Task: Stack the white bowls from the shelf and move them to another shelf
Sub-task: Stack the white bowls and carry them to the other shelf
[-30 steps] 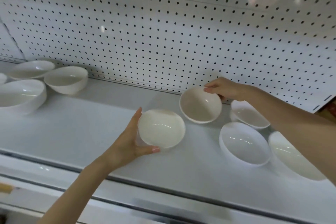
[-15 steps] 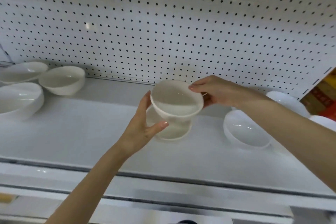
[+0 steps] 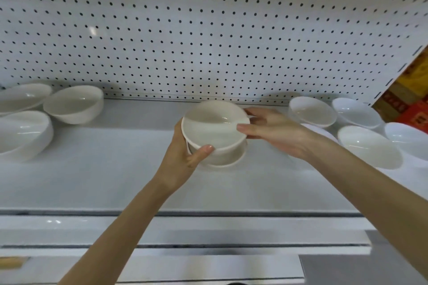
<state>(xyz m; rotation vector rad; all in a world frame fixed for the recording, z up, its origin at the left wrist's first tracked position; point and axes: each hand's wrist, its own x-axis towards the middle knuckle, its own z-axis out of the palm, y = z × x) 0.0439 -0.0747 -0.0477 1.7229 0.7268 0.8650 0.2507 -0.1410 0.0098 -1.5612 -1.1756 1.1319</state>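
Two white bowls sit nested in mid-air over the white shelf (image 3: 115, 173). The upper bowl (image 3: 214, 126) rests inside the lower bowl (image 3: 222, 157), of which only the outer wall shows. My left hand (image 3: 183, 157) wraps the left side of the stack, thumb on the front. My right hand (image 3: 271, 132) pinches the upper bowl's right rim. More white bowls stand on the shelf: three at the left (image 3: 74, 104) and several at the right (image 3: 368, 146).
A white pegboard wall (image 3: 208, 30) closes the back of the shelf. A lower white shelf edge (image 3: 185, 233) runs along the bottom. Coloured boxes (image 3: 412, 99) show past the pegboard's right end. Bare shelf lies between the two bowl groups.
My right hand carried its bowl left and set it down into the bowl in my left hand; the two now sit nested. The view has shifted right, showing more bowls there.
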